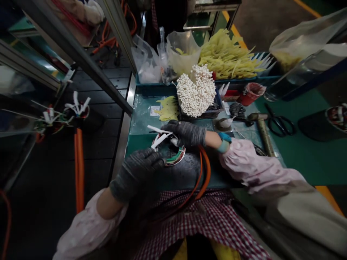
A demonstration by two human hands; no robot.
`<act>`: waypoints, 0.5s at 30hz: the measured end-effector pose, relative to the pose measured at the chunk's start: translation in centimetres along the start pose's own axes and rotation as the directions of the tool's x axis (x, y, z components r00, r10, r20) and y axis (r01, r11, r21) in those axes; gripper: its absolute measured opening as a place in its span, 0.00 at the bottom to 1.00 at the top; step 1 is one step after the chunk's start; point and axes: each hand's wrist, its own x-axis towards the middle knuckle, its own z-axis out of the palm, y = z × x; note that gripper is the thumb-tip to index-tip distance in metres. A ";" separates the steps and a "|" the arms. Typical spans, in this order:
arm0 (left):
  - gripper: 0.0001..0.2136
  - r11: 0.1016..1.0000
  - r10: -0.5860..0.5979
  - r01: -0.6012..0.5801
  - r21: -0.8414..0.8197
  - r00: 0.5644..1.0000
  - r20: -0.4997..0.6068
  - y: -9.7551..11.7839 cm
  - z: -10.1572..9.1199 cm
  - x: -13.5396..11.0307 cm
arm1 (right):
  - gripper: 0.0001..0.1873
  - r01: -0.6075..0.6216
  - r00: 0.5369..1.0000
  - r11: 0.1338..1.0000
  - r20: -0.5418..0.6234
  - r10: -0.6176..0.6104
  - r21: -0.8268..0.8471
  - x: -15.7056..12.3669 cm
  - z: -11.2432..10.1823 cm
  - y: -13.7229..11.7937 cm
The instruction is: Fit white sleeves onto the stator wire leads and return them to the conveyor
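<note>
A motor stator (176, 159) in a dark round housing lies in front of me, with green and reddish windings showing at its rim. White sleeves (162, 140) stick up from its wire leads. My right hand (187, 133), in a grey glove, reaches over the far side with its fingers closed around the sleeved leads. At the near left rim is my left hand (137, 173), also gloved, its fingers bent together beside the base of a white sleeve. What those fingertips hold is hidden. Orange cables (206, 169) curve out from the housing's right side toward my apron.
Behind the stator stand a bundle of thin white sticks (195, 92) and a pile of yellow insulation pieces (227, 54). To the right lie a hammer (262, 131), scissors (280, 124) and a red cup (252, 94). A metal frame post (89, 61) rises at left, near another cabled stator (78, 110).
</note>
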 end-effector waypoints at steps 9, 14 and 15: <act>0.05 0.995 -0.094 0.082 -0.049 0.929 -0.357 1.8 4.3 0.5 | 0.24 -0.175 0.879 0.945 -0.477 0.025 -0.275 -2.2 -3.8 0.2; 0.08 0.986 -0.166 0.136 -0.100 0.881 -0.443 2.6 6.1 1.3 | 0.18 -0.448 0.718 0.839 -0.684 0.132 -0.309 -0.2 -8.9 4.3; 0.10 0.981 -0.195 0.171 -0.094 0.871 -0.451 3.1 6.3 1.3 | 0.17 -0.465 0.713 0.830 -0.686 0.146 -0.307 0.6 -9.5 5.0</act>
